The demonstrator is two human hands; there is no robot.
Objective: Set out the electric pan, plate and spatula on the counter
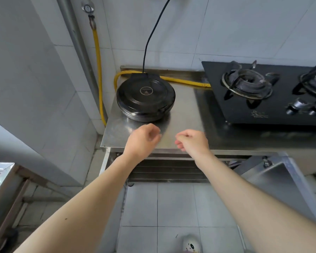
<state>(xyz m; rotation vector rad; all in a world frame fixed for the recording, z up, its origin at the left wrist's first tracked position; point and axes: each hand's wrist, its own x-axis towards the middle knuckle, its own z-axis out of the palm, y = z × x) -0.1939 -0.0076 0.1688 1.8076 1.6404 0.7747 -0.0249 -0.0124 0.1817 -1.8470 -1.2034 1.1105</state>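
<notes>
Pan (146, 99) sat at the back left corner of the counter (186, 114), lid shut, round and black, flat on the steel. Black cord (152, 33) ran from the pan's rear hinge up the tiled wall and out of the top of the view. Yellow hose (98, 66) dropped down the wall from a gauge (87, 8), then looped behind the pan and along the back edge of the counter toward the stove (274, 94).

Stove lay to the right of the pan, black glass top, two burners and two knobs showing, well apart from the pan with bare steel between.

Left hand (144, 138) hung over the front part of the counter, just in front of the pan but not touching it. Fingers curled loosely inward, empty, nothing pinched. Some motion blur at the knuckles.

Right hand (192, 141) hung beside it at about the same height, over the counter's front edge. Fingers likewise curled in a loose half-fist, tips pointing toward the left hand, holding nothing. The two hands were near each other, a gap of bare steel between them.

Both forearms reached in from the bottom of the view, bare.

Below the counter edge, a slatted rack (168, 172). Floor (171, 207) was pale tile. A second steel surface (0, 179) showed at lower left.
</notes>
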